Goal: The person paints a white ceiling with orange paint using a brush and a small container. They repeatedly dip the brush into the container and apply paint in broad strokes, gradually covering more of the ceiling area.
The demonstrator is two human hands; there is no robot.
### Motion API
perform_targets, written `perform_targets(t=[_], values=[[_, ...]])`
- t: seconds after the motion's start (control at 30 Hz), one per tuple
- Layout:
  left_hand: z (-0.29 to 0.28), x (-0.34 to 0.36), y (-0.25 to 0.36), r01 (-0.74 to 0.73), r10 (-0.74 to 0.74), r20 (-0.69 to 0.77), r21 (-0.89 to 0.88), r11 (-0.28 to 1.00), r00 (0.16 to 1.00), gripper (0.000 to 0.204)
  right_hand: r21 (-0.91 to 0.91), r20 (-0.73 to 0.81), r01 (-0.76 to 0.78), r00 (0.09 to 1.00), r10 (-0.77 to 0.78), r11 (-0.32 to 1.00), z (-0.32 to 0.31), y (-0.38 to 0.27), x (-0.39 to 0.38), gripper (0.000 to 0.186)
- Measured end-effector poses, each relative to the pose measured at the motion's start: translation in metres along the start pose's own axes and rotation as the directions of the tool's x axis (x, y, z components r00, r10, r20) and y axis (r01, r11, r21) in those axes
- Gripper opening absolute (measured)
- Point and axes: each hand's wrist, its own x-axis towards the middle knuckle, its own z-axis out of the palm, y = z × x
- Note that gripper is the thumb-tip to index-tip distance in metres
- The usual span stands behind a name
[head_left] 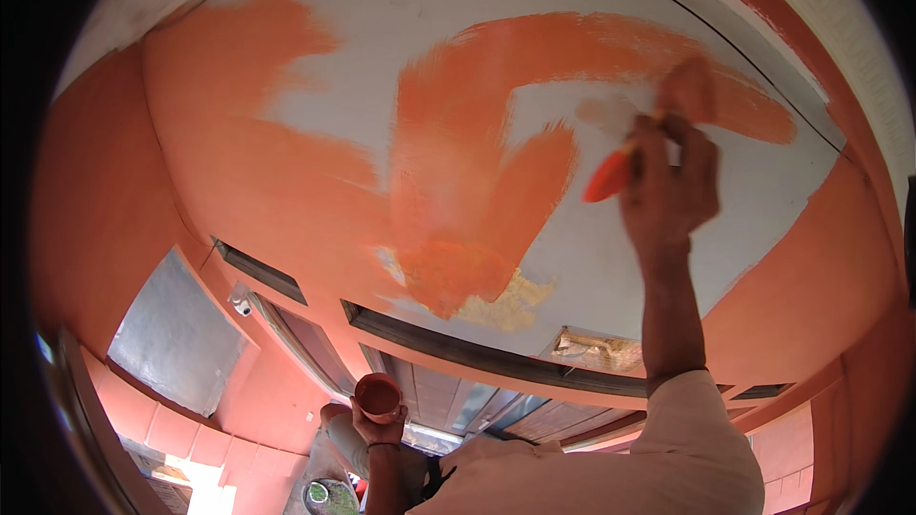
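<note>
Reaching high, the right hand (668,181) is wrapped tight around a paintbrush (649,129) with an orange handle — its bristles press on the ceiling (382,29), at the end of a wide orange stripe (592,48). Much of the ceiling is grey with big orange patches. Low down, the left hand (377,429) grips a small orange-red paint cup (378,394) — held up, well apart from the brush. Orange walls (95,200) go all around.

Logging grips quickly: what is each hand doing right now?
Left hand: closed around a small round orange-stained paint cup.
Right hand: closed on an orange-handled paintbrush.
</note>
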Motion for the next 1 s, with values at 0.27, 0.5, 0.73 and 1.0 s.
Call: perform_targets(t=[0.27, 0.5, 0.73, 1.0], values=[[0.004, -0.001, -0.007, -0.005, 0.004, -0.031, -0.019, 1.000, 1.000, 0.068, 0.799, -0.023, 0.082, 0.994, -0.107, 0.596, 0.023, -0.141, -0.004, 0.019], [0.007, -0.004, 0.001, 0.037, -0.036, 0.090, -0.004, 0.999, 0.995, 0.065, 0.914, 0.091, -0.260, 0.879, 0.467, 0.310, 0.004, 0.002, -0.046, 0.015], [0.013, 0.002, 0.004, 0.063, -0.068, 0.117, 0.048, 0.997, 0.991, 0.061, 0.542, -0.142, -0.465, 0.771, 0.621, 0.700, -0.074, 0.123, -0.081, 0.008], [0.014, 0.009, 0.004, 0.085, -0.089, 0.112, 0.037, 0.996, 0.990, 0.060, -0.098, -0.123, -0.066, 0.991, 0.053, 0.993, -0.029, 0.070, -0.101, 0.017]])
